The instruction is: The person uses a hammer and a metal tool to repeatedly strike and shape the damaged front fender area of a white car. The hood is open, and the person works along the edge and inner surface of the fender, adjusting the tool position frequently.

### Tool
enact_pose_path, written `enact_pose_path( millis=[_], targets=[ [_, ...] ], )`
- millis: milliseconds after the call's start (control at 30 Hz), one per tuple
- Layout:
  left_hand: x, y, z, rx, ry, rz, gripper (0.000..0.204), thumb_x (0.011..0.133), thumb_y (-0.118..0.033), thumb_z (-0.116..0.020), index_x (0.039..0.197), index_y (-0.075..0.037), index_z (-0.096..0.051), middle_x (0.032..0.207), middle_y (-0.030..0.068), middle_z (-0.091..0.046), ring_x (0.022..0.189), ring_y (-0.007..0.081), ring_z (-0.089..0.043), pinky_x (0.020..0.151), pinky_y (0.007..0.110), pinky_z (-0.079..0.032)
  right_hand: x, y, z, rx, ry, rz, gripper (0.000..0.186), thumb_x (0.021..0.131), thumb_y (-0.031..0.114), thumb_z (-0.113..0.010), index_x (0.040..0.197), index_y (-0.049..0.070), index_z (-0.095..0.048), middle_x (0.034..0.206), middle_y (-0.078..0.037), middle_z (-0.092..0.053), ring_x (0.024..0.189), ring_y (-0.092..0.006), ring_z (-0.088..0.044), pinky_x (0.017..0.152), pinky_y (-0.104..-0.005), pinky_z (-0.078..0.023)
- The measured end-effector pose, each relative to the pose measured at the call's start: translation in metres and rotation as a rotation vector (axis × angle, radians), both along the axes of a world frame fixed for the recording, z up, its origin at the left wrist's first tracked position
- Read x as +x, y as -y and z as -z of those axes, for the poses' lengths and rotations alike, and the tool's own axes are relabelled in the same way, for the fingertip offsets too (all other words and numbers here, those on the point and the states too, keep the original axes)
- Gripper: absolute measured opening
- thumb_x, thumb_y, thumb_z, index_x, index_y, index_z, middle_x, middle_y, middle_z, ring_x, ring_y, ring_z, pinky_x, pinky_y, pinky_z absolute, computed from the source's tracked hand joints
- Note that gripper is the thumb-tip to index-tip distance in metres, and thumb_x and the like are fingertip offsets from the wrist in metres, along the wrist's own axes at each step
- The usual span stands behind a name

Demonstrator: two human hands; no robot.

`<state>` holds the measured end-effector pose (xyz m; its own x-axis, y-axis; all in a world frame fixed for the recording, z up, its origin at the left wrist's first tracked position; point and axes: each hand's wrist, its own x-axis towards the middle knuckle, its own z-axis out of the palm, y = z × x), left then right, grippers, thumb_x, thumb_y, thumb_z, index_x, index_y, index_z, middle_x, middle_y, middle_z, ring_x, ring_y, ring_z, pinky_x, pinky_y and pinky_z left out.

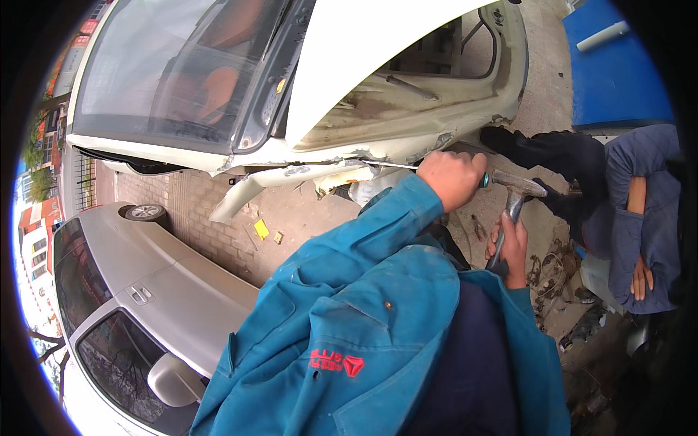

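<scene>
My left hand (443, 176) is closed around a screwdriver (484, 179) with a teal-ended handle; its thin shaft (396, 166) runs left into the torn seam on the white car body (323, 155). My right hand (507, 247) grips a hammer's dark handle, with the metal hammer head (525, 185) just right of the screwdriver's end; whether they touch I cannot tell. A bent pale panel strip (240, 198) hangs below the car's edge. The windscreen (178, 73) and open door (436, 94) are above.
A silver car (160, 261) stands at lower left. At right, a co-worker in grey-blue clothes (647, 225) is low down, dark-trousered legs (552, 156) stretched toward the white car. A blue object (618, 73) stands at upper right. Scattered debris (552, 283) and yellow scrap (262, 229) lie on the paving (218, 232).
</scene>
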<state>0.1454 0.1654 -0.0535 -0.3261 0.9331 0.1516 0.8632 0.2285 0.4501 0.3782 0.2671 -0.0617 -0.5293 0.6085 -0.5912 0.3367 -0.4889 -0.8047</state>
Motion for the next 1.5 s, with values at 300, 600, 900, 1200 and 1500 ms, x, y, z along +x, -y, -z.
enact_pose_path(
  millis=[300,600,900,1200,1500],
  targets=[
    [-0.016,-0.004,-0.030,-0.016,0.088,-0.120,0.034,0.085,-0.028,-0.082,0.104,-0.009,-0.062,0.080,0.0161,-0.074,0.074,0.0423,-0.075,0.064,0.056,-0.058,0.001,-0.025,0.012,-0.106,-0.005,-0.115,0.030,0.111,0.034,-0.065,0.105,0.007,-0.054,0.070,-0.003,-0.056,0.045,-0.0125,-0.055,0.038,-0.0302,-0.045],
    [-0.014,-0.031,-0.048,-0.086,0.075,-0.083,0.033,0.086,-0.031,-0.082,0.102,-0.009,-0.064,0.077,0.0183,-0.074,0.073,0.0430,-0.075,0.065,0.056,-0.059,0.000,-0.035,0.012,-0.093,-0.017,-0.152,0.029,0.110,0.033,-0.067,0.103,0.008,-0.054,0.071,-0.003,-0.056,0.044,-0.0119,-0.055,0.039,-0.0294,-0.045],
    [-0.014,-0.021,-0.013,-0.165,0.048,-0.117,0.031,0.090,-0.034,-0.079,0.102,-0.009,-0.066,0.077,0.0190,-0.075,0.072,0.0424,-0.075,0.067,0.056,-0.060,0.001,-0.036,0.010,-0.089,-0.023,-0.143,0.028,0.110,0.032,-0.066,0.104,0.007,-0.054,0.071,-0.003,-0.055,0.045,-0.0121,-0.055,0.039,-0.0299,-0.046],
    [-0.012,-0.019,-0.002,-0.080,0.004,-0.146,0.031,0.089,-0.033,-0.081,0.100,-0.009,-0.064,0.078,0.0169,-0.074,0.071,0.0407,-0.075,0.063,0.054,-0.059,-0.004,-0.037,0.005,-0.065,-0.088,-0.122,0.029,0.113,0.033,-0.062,0.109,0.005,-0.055,0.074,-0.004,-0.056,0.047,-0.0126,-0.055,0.042,-0.0300,-0.047],
    [-0.009,-0.018,0.011,0.009,-0.062,-0.231,0.030,0.085,-0.031,-0.083,0.097,-0.010,-0.065,0.080,0.0131,-0.073,0.070,0.0392,-0.074,0.060,0.052,-0.058,-0.013,-0.025,-0.020,0.120,-0.323,-0.038,0.028,0.116,0.030,-0.057,0.111,0.003,-0.054,0.075,-0.004,-0.055,0.051,-0.0102,-0.053,0.049,-0.0278,-0.048]
  ],
)
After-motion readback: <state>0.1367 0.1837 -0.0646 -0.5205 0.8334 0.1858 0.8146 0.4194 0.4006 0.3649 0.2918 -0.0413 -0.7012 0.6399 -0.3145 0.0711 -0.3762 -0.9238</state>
